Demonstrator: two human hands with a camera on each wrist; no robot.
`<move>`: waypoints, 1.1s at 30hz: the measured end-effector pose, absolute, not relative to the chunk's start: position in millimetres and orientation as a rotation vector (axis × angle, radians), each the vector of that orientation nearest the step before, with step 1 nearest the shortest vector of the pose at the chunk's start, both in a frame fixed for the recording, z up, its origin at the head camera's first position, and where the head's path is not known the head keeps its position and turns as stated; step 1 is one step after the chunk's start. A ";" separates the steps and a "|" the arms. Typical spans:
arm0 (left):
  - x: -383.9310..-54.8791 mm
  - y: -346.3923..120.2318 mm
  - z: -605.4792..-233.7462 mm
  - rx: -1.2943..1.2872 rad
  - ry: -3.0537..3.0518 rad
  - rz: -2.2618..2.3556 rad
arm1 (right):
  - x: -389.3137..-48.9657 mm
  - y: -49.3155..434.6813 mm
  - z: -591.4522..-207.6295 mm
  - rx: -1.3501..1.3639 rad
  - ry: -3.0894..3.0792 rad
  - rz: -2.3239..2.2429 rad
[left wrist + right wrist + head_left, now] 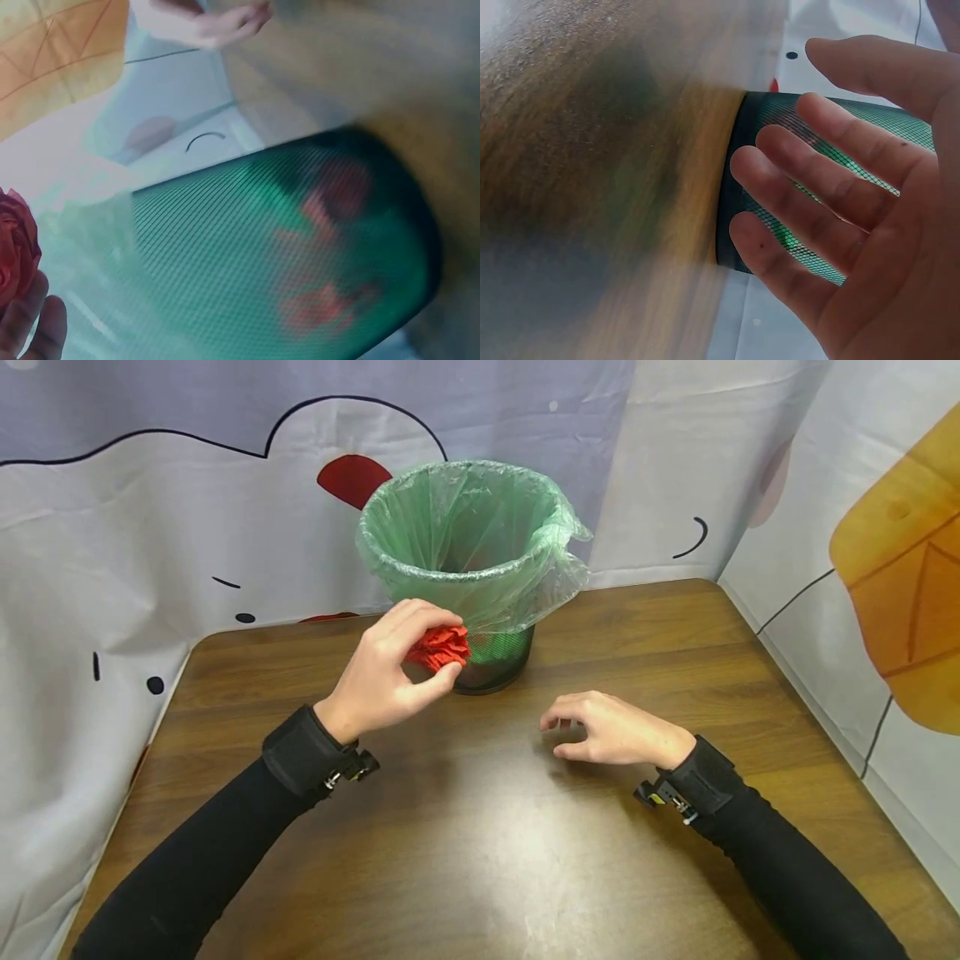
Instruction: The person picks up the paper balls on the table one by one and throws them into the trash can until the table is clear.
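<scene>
In the head view my left hand (390,668) pinches a crumpled ball of red paper (442,647) between thumb and fingers, in front of the wastebasket. The same paper ball (15,251) shows at the left edge of the left wrist view. The mesh wastebasket (498,660) stands at the back of the table, lined with a green plastic bag (517,597). Through its mesh, blurred red shapes (322,307) appear inside. My right hand (607,727) hovers low over the table to the right, its fingers loosely bent around nothing; in the right wrist view its palm faces the camera.
The brown wooden table (465,860) reaches back to a printed white curtain (225,535), with another curtain side (795,652) at the right. A loose flap of the bag (566,577) hangs out over the basket's right rim.
</scene>
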State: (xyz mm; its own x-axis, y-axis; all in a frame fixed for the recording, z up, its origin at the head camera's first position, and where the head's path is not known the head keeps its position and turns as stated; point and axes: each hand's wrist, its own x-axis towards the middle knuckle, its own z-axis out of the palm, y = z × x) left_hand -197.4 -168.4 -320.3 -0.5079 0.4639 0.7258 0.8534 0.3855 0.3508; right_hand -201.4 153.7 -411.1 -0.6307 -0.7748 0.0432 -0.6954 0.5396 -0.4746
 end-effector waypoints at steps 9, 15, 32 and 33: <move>-214.5 -173.6 -271.0 -1.069 -2.016 -0.943 | -201.1 152.9 -416.2 -1.240 2.581 -0.684; -225.7 -171.8 -247.2 -1.000 -2.012 -0.874 | -201.4 152.1 -417.3 -1.234 2.579 -0.689; -262.7 -153.6 -207.8 -0.607 -2.516 -0.791 | -198.9 154.2 -419.5 -1.242 2.564 -0.716; -264.6 -152.9 -207.1 -0.592 -2.541 -0.781 | -198.9 154.3 -419.6 -1.242 2.566 -0.719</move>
